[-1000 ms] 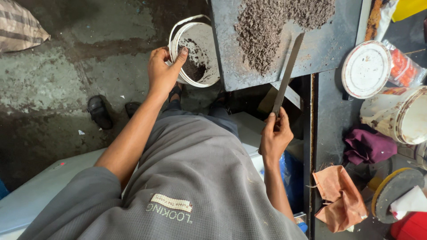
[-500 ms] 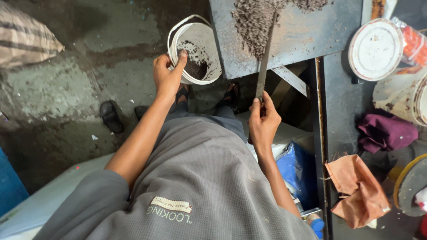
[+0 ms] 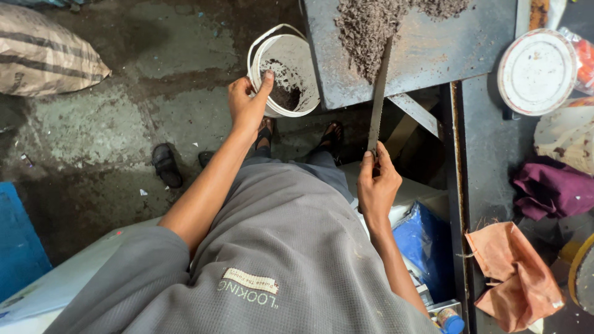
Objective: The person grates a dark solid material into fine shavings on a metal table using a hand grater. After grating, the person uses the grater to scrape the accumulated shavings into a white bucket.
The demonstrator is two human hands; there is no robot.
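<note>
My left hand (image 3: 247, 102) grips the rim of a white plastic bucket (image 3: 296, 62) held under the edge of a grey metal plate (image 3: 433, 52). Dark granular material lies in the bucket's bottom. My right hand (image 3: 377, 185) holds the near end of a long thin metal strip (image 3: 378, 93). The strip's far end reaches into a heap of dark grey shavings (image 3: 371, 25) on the plate.
A white lid (image 3: 537, 71) rests on the dark bench at right, with a purple cloth (image 3: 550, 188) and an orange cloth (image 3: 510, 272) nearer me. A striped sack (image 3: 46, 52) lies on the concrete floor at left. Sandals (image 3: 166, 164) lie on the floor. A blue bag (image 3: 421, 244) sits below.
The strip has swung left, from slanted right to nearly straight up into the shavings heap. My right hand shifted with it. My left hand stays on the bucket rim.
</note>
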